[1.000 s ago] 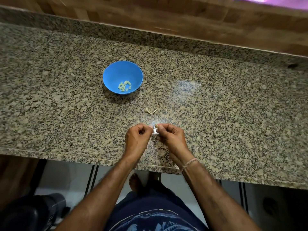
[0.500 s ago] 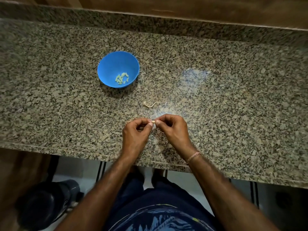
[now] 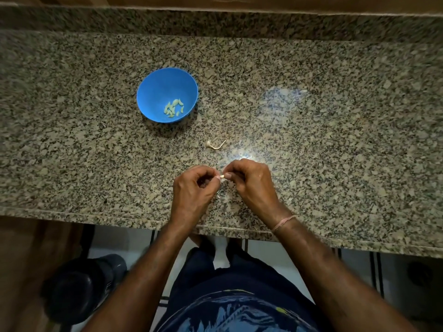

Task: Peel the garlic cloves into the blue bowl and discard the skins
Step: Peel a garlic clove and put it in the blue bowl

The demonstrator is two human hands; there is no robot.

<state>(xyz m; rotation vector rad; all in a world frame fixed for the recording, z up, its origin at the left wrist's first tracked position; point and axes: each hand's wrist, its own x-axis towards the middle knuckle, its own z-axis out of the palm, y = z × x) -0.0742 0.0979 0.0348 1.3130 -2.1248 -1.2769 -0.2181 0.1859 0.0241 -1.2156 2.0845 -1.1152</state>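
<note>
A blue bowl (image 3: 153, 92) stands on the granite counter (image 3: 335, 140) with several peeled garlic cloves (image 3: 173, 108) lying in its bottom. Near the counter's front edge my left hand (image 3: 194, 190) and my right hand (image 3: 251, 183) meet fingertip to fingertip. Between them they pinch one small pale garlic clove (image 3: 222, 176), mostly hidden by the fingers. A dry garlic stem piece with skin (image 3: 215, 145) lies on the counter between the bowl and my hands.
The counter's front edge (image 3: 119, 218) runs just below my wrists. A dark round container (image 3: 81, 286) stands on the floor at the lower left. A raised granite ledge (image 3: 215, 22) borders the back.
The camera has tilted down, so bowl and hands sit lower in view relative to the back wall. Both hands stay together on the clove, working it between the fingertips.
</note>
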